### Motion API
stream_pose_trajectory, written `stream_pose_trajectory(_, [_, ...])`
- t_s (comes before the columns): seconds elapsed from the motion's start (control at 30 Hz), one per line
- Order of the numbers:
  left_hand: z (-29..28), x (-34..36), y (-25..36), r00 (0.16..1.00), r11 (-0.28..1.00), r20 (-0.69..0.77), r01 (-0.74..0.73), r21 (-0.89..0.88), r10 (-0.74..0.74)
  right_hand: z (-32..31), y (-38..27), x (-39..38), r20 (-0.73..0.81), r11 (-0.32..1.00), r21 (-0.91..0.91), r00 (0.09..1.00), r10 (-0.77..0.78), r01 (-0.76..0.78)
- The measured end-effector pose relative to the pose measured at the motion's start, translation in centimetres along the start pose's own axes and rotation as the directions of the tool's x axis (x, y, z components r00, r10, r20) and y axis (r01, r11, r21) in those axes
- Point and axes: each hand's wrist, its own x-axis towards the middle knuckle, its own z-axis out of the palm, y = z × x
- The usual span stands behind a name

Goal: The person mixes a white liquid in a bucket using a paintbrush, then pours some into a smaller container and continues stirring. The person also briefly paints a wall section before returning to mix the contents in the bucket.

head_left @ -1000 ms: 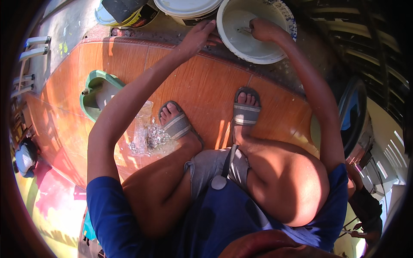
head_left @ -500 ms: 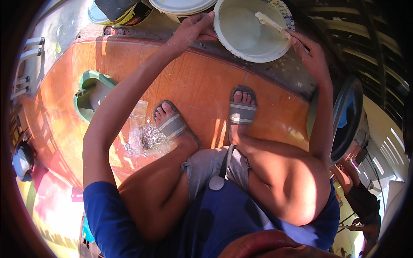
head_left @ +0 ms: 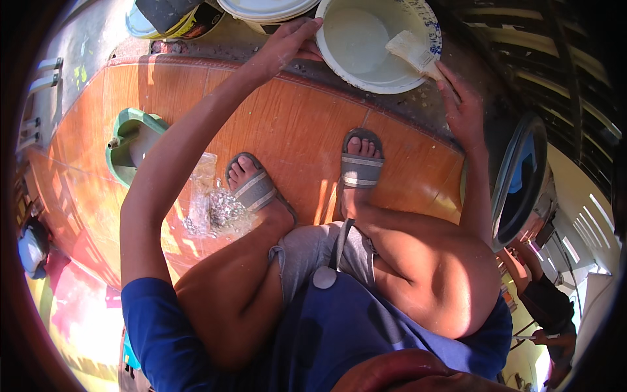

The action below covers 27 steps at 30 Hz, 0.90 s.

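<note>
At the top of the view sits a round white bucket with cloudy, pale liquid in it and dark blue specks on its right inner wall. The thumb of my left hand presses on the bucket's left rim, with the fingers curled below the edge. In my right hand is the handle of a flat paintbrush, at the bucket's right rim. Its bristles, coated whitish, point inward over the liquid; whether they touch it I cannot tell.
Beside the bucket stand a white-lidded pail and a yellow-black pail. A green scoop-like container and clear plastic with grey flakes lie on the orange floor. A dark round tub leans right; another person is behind it.
The paintbrush has turned from edge-on to showing its broad face, its handle lower on the bucket's rim. My right hand has moved slightly down. The left hand keeps its grip.
</note>
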Motion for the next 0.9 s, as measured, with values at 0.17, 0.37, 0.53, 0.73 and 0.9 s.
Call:
stream_pose_trajectory(0.17, [0.1,0.6,-0.4,1.000,1.000,-0.007,-0.022,-0.020,0.021,0.1,-0.2,-0.1,-0.051,0.998,0.037,0.998,-0.047,0.049])
stream_pose_trajectory(0.37, [0.0,0.8,-0.7,0.995,0.995,0.045,-0.091,0.029,0.090,-0.1,1.3,-1.0,-0.060,0.991,-0.090,0.992,-0.108,0.102])
stream_pose_trajectory(0.53, [0.3,0.8,-0.6,0.995,0.994,0.013,-0.100,0.034,0.100,0.2,1.6,-2.1,-0.030,0.973,-0.200,0.992,-0.126,0.117])
stream_pose_trajectory(0.73, [0.5,0.4,-0.3,0.996,0.995,-0.007,-0.087,0.047,0.087,-2.9,0.3,-3.7,0.045,0.946,-0.323,0.999,0.007,0.008])
stream_pose_trajectory(0.9, [0.4,0.4,-0.3,0.997,0.996,-0.004,-0.078,0.042,0.078,-4.7,0.3,-4.7,0.098,0.921,-0.390,0.995,0.035,0.007])
